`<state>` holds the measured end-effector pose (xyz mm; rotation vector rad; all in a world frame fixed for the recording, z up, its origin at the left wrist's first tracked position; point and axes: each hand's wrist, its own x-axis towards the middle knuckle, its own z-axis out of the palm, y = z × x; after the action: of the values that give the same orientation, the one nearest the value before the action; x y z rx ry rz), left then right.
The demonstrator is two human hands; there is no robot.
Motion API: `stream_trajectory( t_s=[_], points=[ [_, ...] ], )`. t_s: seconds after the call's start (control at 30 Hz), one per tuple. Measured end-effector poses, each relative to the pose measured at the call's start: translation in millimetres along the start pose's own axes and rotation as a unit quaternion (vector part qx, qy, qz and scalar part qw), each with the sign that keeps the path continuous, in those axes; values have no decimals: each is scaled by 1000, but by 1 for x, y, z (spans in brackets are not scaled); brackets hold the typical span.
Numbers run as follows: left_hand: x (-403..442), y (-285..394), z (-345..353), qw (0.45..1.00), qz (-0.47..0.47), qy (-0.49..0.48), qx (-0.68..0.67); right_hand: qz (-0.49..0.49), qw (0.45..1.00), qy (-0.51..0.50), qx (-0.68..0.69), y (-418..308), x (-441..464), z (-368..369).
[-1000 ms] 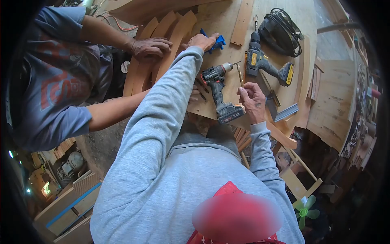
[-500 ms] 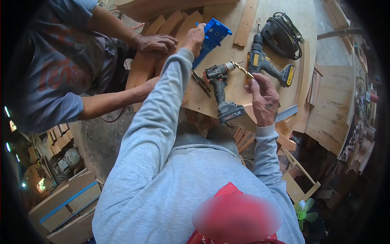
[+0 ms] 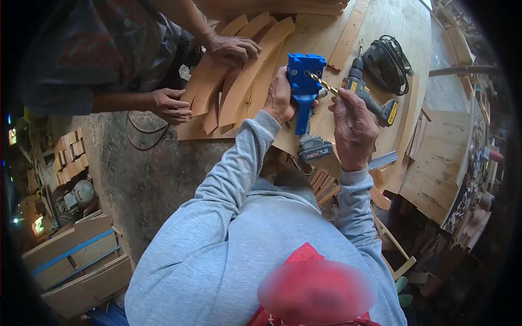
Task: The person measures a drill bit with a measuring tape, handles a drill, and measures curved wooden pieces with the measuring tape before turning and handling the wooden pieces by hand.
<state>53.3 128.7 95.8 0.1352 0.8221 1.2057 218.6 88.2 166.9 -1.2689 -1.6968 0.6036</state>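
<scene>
My left hand grips a blue jig with a handle, its holed face turned up. Between the fingertips of my right hand is a gold drill bit, its tip at a hole on the jig's face; whether it has entered cannot be made out. Partly hidden below the jig lies a cordless drill. A second, yellow-and-black drill rests on the wooden table beyond my right hand.
Another person's hand rests on curved wooden pieces at the left; that person's other hand is near the table edge. A black corded tool sits at the back right. A flat board lies behind the jig.
My left hand has brought the blue jig closer, over the near drill. My right hand has moved the bit to the jig's face. The other person's nearer hand has pulled back left.
</scene>
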Motion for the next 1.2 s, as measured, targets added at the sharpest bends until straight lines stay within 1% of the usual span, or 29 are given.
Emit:
stream_trajectory(
  t_s=[0.1, 0.2, 0.3, 0.5, 0.6, 0.7, 0.8, 0.9, 1.0, 1.03, 1.13, 1.2],
  points=[
    [-3, -8, -5, 1000, 15, -10, 3, 4, 1000, -1, 5, -1, -4, 5],
    [-6, -13, -8, 1000, 20, 4, 12, 8, 1000, 14, 12, -5, -7, 7],
    [-8, -22, -8, 998, 56, 11, -1, -6, 1000, 11, -4, -9, -11, 7],
    [-18, -28, -1, 994, 107, -6, -2, -36, 998, -1, -56, -20, -12, 5],
    [-13, -37, -5, 994, 103, -23, -33, -37, 996, -10, -79, -12, -17, 9],
    [-10, -49, -11, 993, 113, -5, -38, -2, 993, -36, -114, -14, -19, 9],
    [-10, -49, -18, 993, 108, -37, 7, -7, 990, -45, -132, -10, -20, 10],
    [-12, -42, -7, 991, 121, -8, -48, -8, 996, -18, -93, -8, -23, 12],
    [-15, -33, -3, 990, 135, 24, -32, -10, 995, -18, -101, -11, -24, 8],
    [-13, -30, -3, 991, 123, 29, -33, -3, 995, -21, -102, -11, -25, 6],
    [2, -21, -20, 996, 87, -18, 2, 27, 995, -21, -98, -11, -29, -4],
    [11, -21, -21, 995, 100, 17, 20, 61, 994, -13, -89, -12, -35, -13]
  ],
)
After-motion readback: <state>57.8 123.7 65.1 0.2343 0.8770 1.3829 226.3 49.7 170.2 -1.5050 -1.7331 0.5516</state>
